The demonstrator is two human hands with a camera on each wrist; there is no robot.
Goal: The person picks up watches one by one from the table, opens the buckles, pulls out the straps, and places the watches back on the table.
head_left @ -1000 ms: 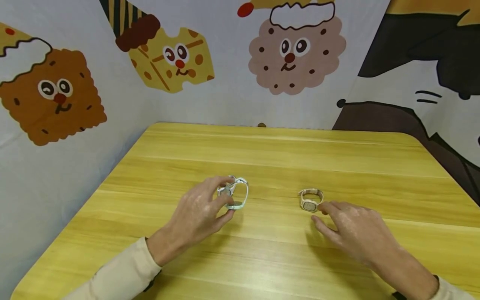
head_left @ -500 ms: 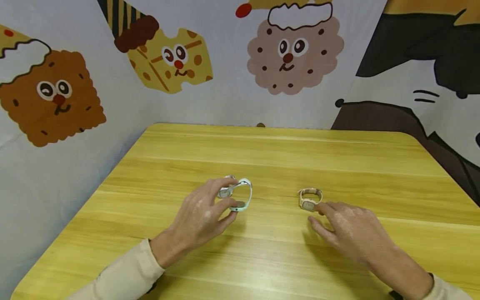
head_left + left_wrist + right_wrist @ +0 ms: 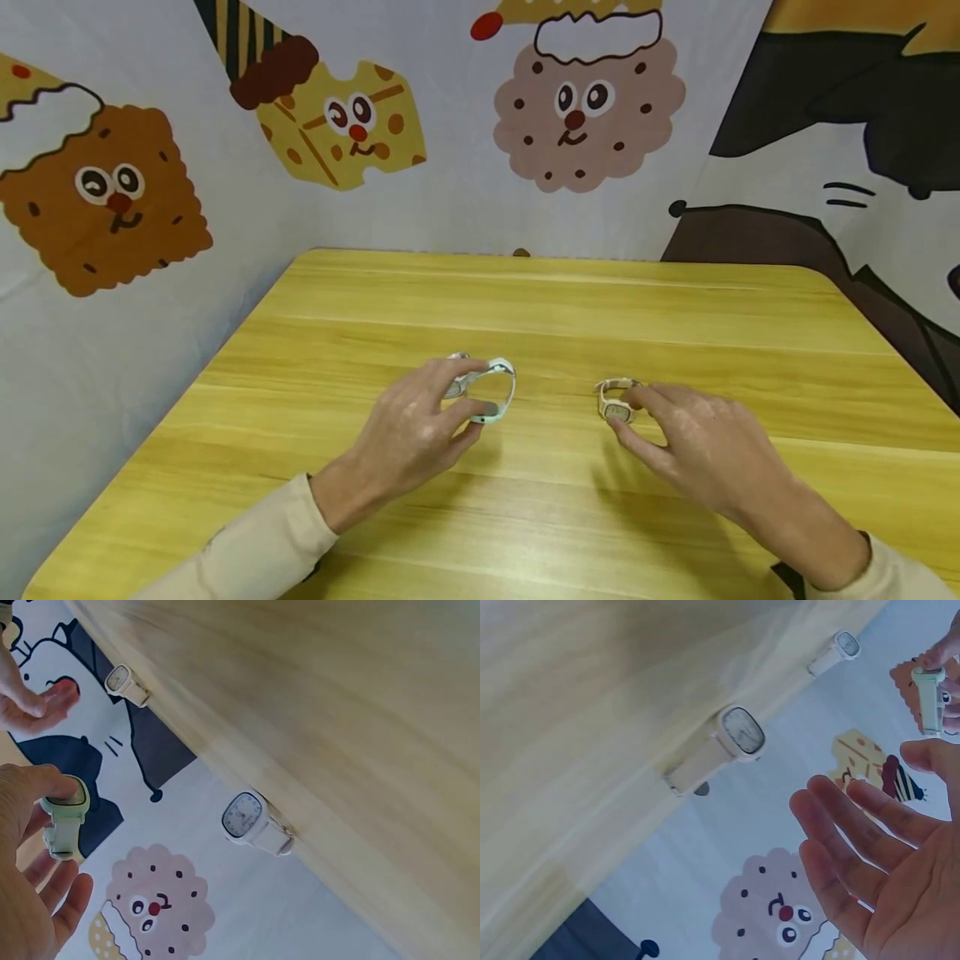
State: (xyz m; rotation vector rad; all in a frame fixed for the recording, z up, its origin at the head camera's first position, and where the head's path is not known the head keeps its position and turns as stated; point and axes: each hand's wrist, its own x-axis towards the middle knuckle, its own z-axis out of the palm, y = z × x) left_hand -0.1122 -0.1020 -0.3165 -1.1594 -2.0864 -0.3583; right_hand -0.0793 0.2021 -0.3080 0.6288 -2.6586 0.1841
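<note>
My left hand [image 3: 416, 425] pinches a mint-green wristwatch [image 3: 513, 388] between thumb and fingers, its strap forming a loop. In the left wrist view this watch [image 3: 66, 825] hangs apart from the tabletop. A white wristwatch [image 3: 454, 387] stands on the table behind the left fingers, partly hidden by them; its face [image 3: 244, 815] shows whole in the left wrist view. A cream wristwatch [image 3: 617, 412] stands to the right, strap looped behind its face. My right hand [image 3: 712, 442] is beside it, fingertips overlapping it in the head view. In the right wrist view, loosely bent fingers hold nothing.
The wood-grain table [image 3: 555, 308] has rounded far corners. A white cloth [image 3: 457, 208] printed with cartoon biscuits, cheese and animals hangs behind it and along the left side.
My left hand has moved a little to the right with the mint-green wristwatch, away from the white one. My right thumb and fingers have shifted closer over the cream wristwatch.
</note>
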